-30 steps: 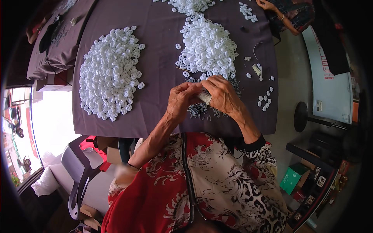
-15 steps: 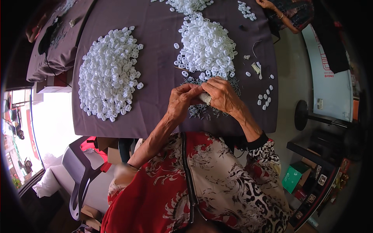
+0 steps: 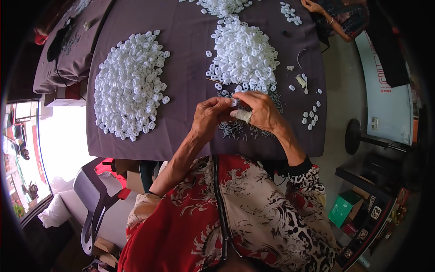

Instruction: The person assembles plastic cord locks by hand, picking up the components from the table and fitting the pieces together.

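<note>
Over the near middle of the table, my left hand [image 3: 208, 119] pinches a small white oval plastic piece [image 3: 234, 103] between thumb and fingertips. My right hand [image 3: 263, 111] meets it from the other side, fingers curled close to the piece. Pale wrapping [image 3: 242, 115] covers one digit of the right hand, apparently the thumb. Whatever lies in the right fingertips is too small to make out. Under both hands spread many small dark grey metal pins [image 3: 233, 130]. Just beyond them rises a heap of similar white pieces [image 3: 244, 54].
A second big heap of white pieces [image 3: 129, 86] covers the table's left side. Several loose pieces [image 3: 311, 115] and a pale scrap [image 3: 300, 81] lie at the right. Another person's hand [image 3: 313, 6] is at the far right corner. A grey chair [image 3: 93, 204] stands at the lower left.
My fingers have shifted apart slightly, and the white piece in my left fingertips now shows. The wrapped digit has moved a little toward me. The view has shifted slightly.
</note>
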{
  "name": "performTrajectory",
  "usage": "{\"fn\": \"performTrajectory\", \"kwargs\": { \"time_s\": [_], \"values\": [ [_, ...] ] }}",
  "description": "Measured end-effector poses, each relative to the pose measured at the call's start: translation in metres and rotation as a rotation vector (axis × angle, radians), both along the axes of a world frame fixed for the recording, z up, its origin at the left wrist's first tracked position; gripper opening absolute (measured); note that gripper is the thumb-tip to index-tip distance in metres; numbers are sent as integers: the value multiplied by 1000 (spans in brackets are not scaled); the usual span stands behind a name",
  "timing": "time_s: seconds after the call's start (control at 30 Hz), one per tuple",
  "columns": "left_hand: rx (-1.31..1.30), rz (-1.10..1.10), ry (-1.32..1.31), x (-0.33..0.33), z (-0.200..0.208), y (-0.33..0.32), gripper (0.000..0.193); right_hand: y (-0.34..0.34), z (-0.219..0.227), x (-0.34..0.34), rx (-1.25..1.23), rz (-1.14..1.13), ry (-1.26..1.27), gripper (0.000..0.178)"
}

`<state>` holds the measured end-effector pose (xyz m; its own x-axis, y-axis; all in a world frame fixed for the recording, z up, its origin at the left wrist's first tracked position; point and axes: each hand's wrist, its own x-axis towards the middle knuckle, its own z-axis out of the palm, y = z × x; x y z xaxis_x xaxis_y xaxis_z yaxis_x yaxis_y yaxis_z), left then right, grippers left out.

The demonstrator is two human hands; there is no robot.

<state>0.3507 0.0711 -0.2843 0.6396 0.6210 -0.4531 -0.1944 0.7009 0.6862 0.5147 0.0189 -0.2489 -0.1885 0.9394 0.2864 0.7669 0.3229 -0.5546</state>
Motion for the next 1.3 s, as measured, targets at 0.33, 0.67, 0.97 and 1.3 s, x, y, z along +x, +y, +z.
{"fn": "performTrajectory", "kwargs": {
  "time_s": [0.33,0.67,0.97,1.3],
  "values": [
    [-4,5,-63,-4,6,6,19,8,-2,-7,-293,-175,300,15],
    [45,70,46,-13,2,5,17,5,-10,-16,-287,-238,315,13],
    [94,157,100,-32,2,17,15,25,-18,-23,-253,-258,420,14],
    [166,131,44,-30,2,15,15,33,-10,-34,-431,-211,453,15]
  ]
}}
